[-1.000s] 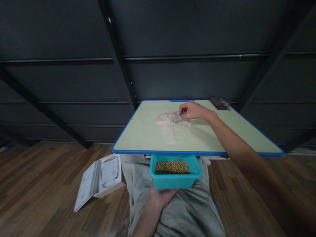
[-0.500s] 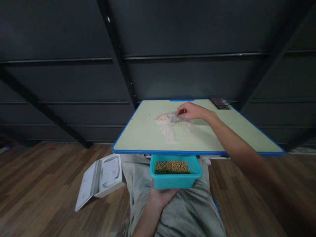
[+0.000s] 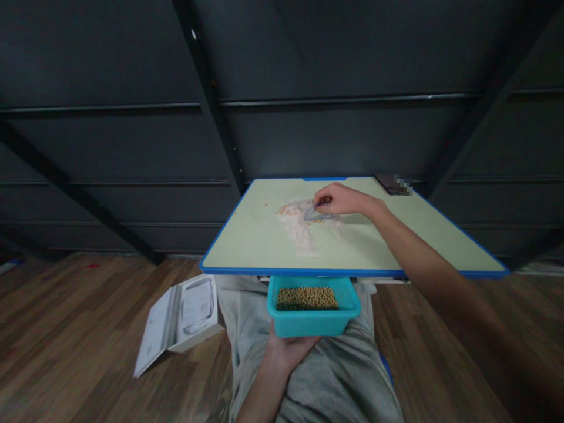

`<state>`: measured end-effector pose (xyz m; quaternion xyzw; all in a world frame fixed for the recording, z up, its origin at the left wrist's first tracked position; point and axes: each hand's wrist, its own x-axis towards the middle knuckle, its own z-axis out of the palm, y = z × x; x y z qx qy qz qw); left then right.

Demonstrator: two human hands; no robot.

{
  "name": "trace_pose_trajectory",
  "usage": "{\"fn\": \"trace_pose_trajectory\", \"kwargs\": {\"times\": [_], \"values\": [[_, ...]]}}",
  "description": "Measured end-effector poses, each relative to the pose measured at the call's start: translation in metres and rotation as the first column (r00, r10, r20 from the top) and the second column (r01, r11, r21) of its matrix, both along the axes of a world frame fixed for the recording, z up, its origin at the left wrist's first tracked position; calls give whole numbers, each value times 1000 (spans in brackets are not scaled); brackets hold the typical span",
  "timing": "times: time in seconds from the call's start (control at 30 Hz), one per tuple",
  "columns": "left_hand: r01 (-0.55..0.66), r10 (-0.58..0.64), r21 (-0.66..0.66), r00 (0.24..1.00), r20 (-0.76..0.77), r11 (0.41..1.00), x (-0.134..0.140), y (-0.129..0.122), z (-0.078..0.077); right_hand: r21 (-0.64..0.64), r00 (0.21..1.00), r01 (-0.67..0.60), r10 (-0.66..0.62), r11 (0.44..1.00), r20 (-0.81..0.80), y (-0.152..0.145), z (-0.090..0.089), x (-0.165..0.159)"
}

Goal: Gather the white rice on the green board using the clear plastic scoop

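My right hand (image 3: 341, 200) reaches over a pale green table with a blue rim (image 3: 247, 267) and pinches a small grey scraper (image 3: 314, 214). The scraper's edge rests in a spread of white grains (image 3: 299, 230) mixed with a few yellow beans. My left hand (image 3: 286, 351) holds a teal plastic bin (image 3: 314, 310) from below, just under the table's near edge. The bin holds yellow beans (image 3: 307, 297) with some dark green ones at its front left.
An open white box (image 3: 178, 322) lies on the wooden floor to the left of my grey-trousered lap (image 3: 326, 382). A dark flat object (image 3: 391, 184) sits at the table's far right corner. A dark panelled wall with slanted beams stands behind.
My right hand has slid the scraper slightly left and towards me through the white grains. The left hand and bin have stayed put.
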<state>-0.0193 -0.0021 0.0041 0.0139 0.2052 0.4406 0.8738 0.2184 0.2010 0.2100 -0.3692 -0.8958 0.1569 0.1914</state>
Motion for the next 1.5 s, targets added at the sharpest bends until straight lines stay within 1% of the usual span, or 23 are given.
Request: {"fn": "trace_pose_trajectory", "kwargs": {"times": [0.17,0.4,0.5,0.73,0.93,1.1,1.27,1.33,1.5], "values": [[0,0,-5,1000,28,1000,0,1,-4,-15,999,-26,26,1000,21,-2,1,-2],[38,-38,61,999,13,997,-3,1,-9,-33,999,-34,35,999,40,-3,1,-4],[53,-57,103,998,34,993,-5,1,-11,-46,998,-41,43,998,36,-4,2,-4],[81,-97,198,993,70,977,-7,3,-24,-87,997,-47,52,995,64,-7,5,-5],[82,-102,215,991,81,973,-8,5,-31,-111,996,-58,65,992,56,-6,5,-5],[81,-103,226,991,87,971,-8,5,-32,-133,996,-60,68,989,57,-6,4,-5],[90,-118,243,988,100,966,-8,6,-31,-260,998,-60,63,964,3,-11,6,-7],[92,-120,249,988,102,964,-8,6,-31,-288,998,-57,55,956,-17,-13,7,-7],[96,-124,249,987,101,964,-9,5,-29,-268,999,-29,19,963,-41,-13,8,-7]]}}
